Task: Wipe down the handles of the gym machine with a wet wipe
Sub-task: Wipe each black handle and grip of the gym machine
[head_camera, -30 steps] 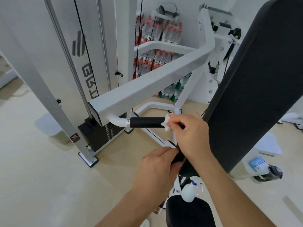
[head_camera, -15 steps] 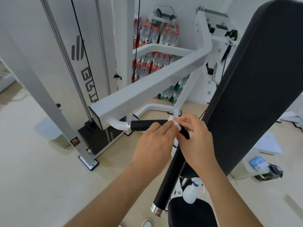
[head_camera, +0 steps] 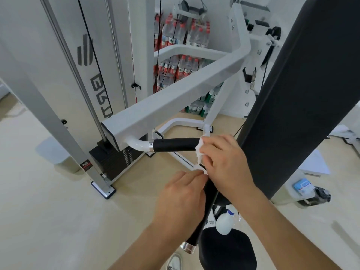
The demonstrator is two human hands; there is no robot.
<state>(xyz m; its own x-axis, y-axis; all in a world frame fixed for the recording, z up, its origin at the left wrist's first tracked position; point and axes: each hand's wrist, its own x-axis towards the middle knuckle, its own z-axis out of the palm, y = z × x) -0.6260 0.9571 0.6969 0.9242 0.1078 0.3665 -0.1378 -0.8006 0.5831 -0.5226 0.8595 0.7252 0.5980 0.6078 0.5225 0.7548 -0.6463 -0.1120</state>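
Hiding the handle (head_camera: 175, 145) bend, the right hand (head_camera: 226, 162) clamps the wet wipe (head_camera: 199, 152). Below, the left hand (head_camera: 181, 197) — fingers together, grip unclear

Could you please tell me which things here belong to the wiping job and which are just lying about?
In the job:
wet wipe
horizontal black handle
lower black handle
right hand, gripping the wipe
left hand, at the wipe's lower end

Lying about:
spray bottle, untouched
packs of water bottles
blue packet
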